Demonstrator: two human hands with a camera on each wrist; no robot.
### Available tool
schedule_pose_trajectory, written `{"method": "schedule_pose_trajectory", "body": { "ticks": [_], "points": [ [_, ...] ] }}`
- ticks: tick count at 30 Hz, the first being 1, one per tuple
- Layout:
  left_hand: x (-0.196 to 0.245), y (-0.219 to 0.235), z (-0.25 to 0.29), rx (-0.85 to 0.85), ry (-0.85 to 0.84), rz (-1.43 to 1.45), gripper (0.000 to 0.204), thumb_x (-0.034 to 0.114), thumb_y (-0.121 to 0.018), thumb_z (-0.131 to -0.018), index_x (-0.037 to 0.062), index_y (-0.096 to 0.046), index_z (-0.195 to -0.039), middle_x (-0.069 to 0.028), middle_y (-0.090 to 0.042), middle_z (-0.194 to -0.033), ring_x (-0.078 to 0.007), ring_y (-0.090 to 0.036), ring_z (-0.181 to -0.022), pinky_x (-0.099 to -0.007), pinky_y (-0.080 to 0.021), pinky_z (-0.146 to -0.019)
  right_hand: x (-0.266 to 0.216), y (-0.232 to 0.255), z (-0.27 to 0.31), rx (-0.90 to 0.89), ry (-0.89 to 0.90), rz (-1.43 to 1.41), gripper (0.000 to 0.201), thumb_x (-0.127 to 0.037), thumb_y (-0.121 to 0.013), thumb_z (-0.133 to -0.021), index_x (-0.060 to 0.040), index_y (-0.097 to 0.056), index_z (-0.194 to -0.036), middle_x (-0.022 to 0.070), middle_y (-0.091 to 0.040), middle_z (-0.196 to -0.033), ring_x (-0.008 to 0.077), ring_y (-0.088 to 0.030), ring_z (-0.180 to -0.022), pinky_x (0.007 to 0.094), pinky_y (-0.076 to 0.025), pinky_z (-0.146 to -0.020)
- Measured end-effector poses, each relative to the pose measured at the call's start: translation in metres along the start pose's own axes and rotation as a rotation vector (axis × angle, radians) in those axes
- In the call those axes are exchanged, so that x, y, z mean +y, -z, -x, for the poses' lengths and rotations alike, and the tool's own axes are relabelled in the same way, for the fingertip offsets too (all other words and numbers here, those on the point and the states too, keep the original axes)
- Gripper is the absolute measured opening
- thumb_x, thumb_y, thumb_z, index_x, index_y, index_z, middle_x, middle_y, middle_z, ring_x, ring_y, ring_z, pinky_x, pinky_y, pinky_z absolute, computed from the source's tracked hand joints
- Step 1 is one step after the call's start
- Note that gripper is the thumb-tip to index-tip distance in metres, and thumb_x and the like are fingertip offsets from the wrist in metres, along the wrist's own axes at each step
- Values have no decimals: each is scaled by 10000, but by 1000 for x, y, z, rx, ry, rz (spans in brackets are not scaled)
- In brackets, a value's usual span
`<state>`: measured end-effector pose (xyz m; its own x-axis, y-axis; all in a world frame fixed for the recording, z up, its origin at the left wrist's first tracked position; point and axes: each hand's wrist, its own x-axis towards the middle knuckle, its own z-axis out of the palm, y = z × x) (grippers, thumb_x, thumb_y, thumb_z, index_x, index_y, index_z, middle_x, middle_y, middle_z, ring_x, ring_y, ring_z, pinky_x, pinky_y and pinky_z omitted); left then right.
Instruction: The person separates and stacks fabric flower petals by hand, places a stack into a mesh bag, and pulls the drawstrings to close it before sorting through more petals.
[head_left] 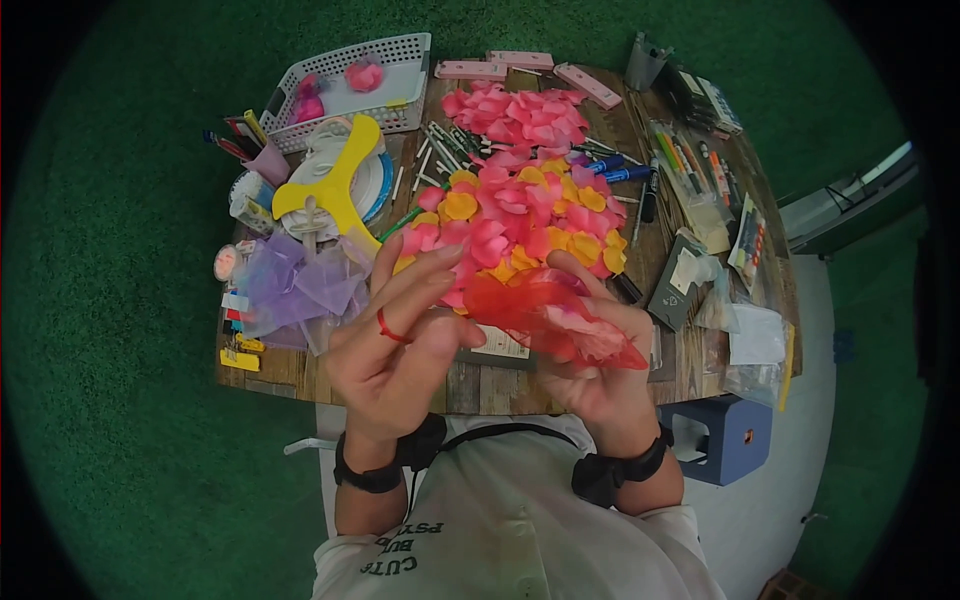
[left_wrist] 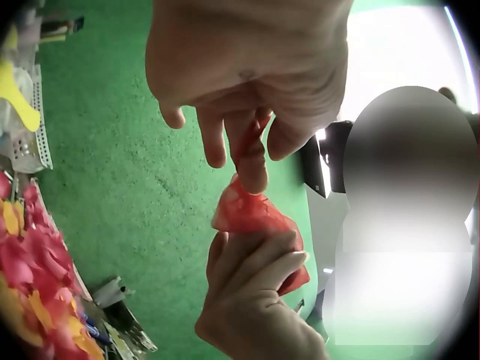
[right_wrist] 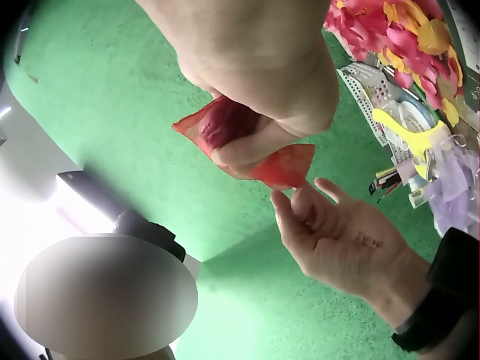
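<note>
A sheer red drawstring pouch [head_left: 580, 335], with pinkish petals showing through the mesh, is gripped in my right hand [head_left: 605, 375]. The right wrist view shows the fingers and thumb bent around the pouch [right_wrist: 232, 142], its red corners sticking out either side. My left hand [head_left: 395, 350] is close to the pouch's left end, fingers spread and loosely bent. A red ribbon [left_wrist: 251, 142] loops around one of its fingers, which points down at the pouch top in the left wrist view.
Pink and yellow petals [head_left: 500, 215] are heaped mid-table among pens. A yellow three-armed piece [head_left: 350, 165] lies over plates at left, beside purple mesh bags [head_left: 305, 285]. A white basket [head_left: 395, 110] stands behind. Pens, packets and a dark box [head_left: 678, 280] lie at right.
</note>
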<state>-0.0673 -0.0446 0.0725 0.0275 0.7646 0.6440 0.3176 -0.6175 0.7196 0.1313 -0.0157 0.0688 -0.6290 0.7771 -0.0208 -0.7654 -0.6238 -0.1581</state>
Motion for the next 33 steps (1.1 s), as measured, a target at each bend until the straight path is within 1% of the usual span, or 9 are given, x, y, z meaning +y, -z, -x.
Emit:
{"method": "schedule_pose_trajectory", "body": {
  "ticks": [1, 3, 5, 7, 8, 11, 17, 22, 33],
  "points": [
    [3, -2, -1, 36, 33, 44, 396, 152, -560, -878, -96, -513, -1183, -155, -685, -792, -283, -538, -1135, -460, -219, -1073, 3, -3, -1, 0, 9, -1, 415, -32, -555, -792, 50, -519, -1198, 144, -622, -1029, 220, -635, -881, 315, -529, -759],
    [-2, -7, 5, 140, 121, 241, 411, 143, -570, -873, -95, -499, -1200, -167, -674, -884, -282, -527, -1148, -459, -243, -1064, 10, -9, 0, 234, 360, 602, 420, -41, -570, -784, 40, -530, -1194, 151, -618, -1047, 237, -638, -851, 284, -529, -695],
    [-4, -11, 4, 245, 212, 435, 428, 135, -580, -867, -93, -485, -1217, -179, -663, -976, -281, -516, -1160, -459, -267, -1054, 8, -12, 4, 292, 413, 792, 395, -14, -588, -749, 51, -568, -1138, 175, -633, -1017, 245, -652, -779, 265, -521, -623],
    [0, -16, 0, 403, 354, 893, 495, 145, -620, -851, -94, -450, -1250, -199, -582, -1164, -259, -493, -1181, -415, -342, -1016, 2, -8, 7, 39, 785, 1743, 342, 18, -596, -709, 70, -609, -1046, 196, -644, -959, 250, -661, -753, 279, -516, -632],
    [0, -19, 0, 397, 363, 893, 495, 145, -620, -851, -94, -450, -1250, -199, -582, -1164, -259, -493, -1181, -415, -342, -1016, 2, -10, 1, -37, 975, 1863, 319, 22, -609, -664, 61, -635, -980, 193, -651, -906, 247, -666, -724, 292, -520, -626],
    [1, -28, 0, 295, 429, 790, 556, 174, -650, -840, -91, -423, -1273, -198, -536, -1227, -236, -523, -1138, -353, -410, -960, 4, -14, -10, -156, 1106, 2035, 341, 22, -607, -631, 46, -642, -970, 181, -647, -941, 260, -665, -746, 309, -531, -634],
    [8, -34, -7, 303, 690, 833, 347, 103, -598, -869, -73, -537, -1161, -142, -609, -1092, -179, -604, -960, -289, -474, -845, 8, -4, -19, -263, 1232, 2172, 353, 5, -603, -626, 32, -645, -975, 173, -627, -990, 279, -659, -785, 333, -544, -656],
    [11, -32, -14, 381, 757, 942, 260, 77, -530, -900, -63, -570, -1115, -126, -620, -1056, -168, -615, -909, -288, -488, -804, 7, -24, -13, -231, 1016, 2048, 332, -47, -674, -640, 40, -645, -959, 190, -634, -977, 299, -659, -792, 338, -544, -661],
    [22, -31, -3, 319, 612, 604, 257, 87, -572, -888, -73, -605, -1087, -73, -660, -886, -76, -585, -746, -200, -460, -646, -9, -34, -17, -273, 1058, 2055, 243, -15, -672, -633, 60, -615, -857, 209, -631, -966, 332, -645, -811, 371, -532, -707]
  ]
}}
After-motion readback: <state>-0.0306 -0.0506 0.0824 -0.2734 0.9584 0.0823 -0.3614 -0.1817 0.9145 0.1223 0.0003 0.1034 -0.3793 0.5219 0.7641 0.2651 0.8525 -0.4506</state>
